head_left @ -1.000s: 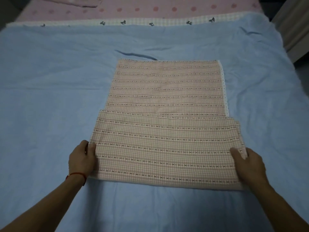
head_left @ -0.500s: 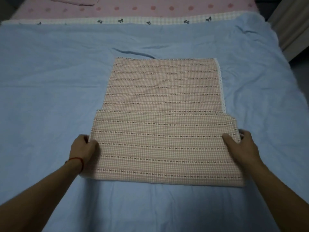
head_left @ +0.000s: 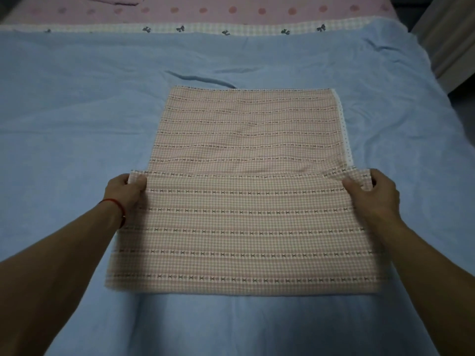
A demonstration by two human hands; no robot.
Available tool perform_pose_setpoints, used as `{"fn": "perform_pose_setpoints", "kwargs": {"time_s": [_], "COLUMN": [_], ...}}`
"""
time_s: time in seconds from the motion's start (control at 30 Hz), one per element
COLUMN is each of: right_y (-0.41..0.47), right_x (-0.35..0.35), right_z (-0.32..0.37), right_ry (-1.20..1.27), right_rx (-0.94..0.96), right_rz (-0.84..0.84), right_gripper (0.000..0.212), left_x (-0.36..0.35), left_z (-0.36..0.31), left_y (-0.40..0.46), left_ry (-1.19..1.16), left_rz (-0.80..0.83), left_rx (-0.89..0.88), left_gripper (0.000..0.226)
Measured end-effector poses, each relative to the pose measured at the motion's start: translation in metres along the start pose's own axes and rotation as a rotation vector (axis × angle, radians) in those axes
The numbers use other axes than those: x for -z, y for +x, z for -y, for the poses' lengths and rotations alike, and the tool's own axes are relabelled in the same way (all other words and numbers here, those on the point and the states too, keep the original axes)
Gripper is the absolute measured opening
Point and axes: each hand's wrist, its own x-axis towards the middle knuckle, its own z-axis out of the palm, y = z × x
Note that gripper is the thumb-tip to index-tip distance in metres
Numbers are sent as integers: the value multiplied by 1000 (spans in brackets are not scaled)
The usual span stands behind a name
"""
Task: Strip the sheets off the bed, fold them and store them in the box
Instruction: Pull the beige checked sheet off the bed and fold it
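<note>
Sheet (head_left: pixel 246 214), soft and limp, lies half-folded; left hand (head_left: pixel 124 192) and right hand (head_left: pixel 372 195) each pinch its corners at 9 and 3 o'clock.

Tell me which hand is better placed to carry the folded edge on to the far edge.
Neither alone. The left hand pinches the left corner of the checked sheet's folded edge, and the right hand pinches the right corner. They sit level, so both should probably move together.
</note>
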Motion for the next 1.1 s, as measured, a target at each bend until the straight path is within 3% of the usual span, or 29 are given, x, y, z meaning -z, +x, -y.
{"fn": "perform_pose_setpoints", "kwargs": {"time_s": [0.17,0.3,0.4,0.5,0.63,0.67,0.73,0.8,0.87,0.97,1.0,1.07,1.1], "right_y": [-22,-63,-93,-127,-173,-183,-208,-228,-239,-249,-247,-237,-228], "right_x": [-7,20,41,52,69,73,89,106,118,136,142,150,154], "right_z": [-19,-37,-51,-54,-53,-47,-26,-19,-16,-32,-31,-18,-12], "right_ry": [-51,-65,23,108,139,144,178,184,173,114,120,117,116], "right_rx": [-242,-391,-495,-568,-614,-623,-619,-629,-722,-757,-750,-730,-702], "right_rz": [104,268,401,419,384,393,405,380,391,481,495,449,423], "right_gripper": [67,79,115,121,133,132,105,84,78,104,97,62,55], "left_x": [-1,22,36,47,74,80,97,114,131,157,165,180,186], "left_z": [8,68,78,74,78,83,97,104,112,116,119,119,105], "left_y": [-17,-53,-100,-126,-157,-165,-184,-206,-223,-233,-231,-219,-218], "left_ry": [210,282,217,143,210,238,302,358,385,424,456,473,400], "left_rz": [60,158,247,252,293,305,341,380,424,501,517,495,493], "left_rx": [-15,41,92,89,104,115,140,190,235,249,259,271,266], "left_gripper": [65,87,72,43,52,59,68,64,52,30,31,52,59]}}
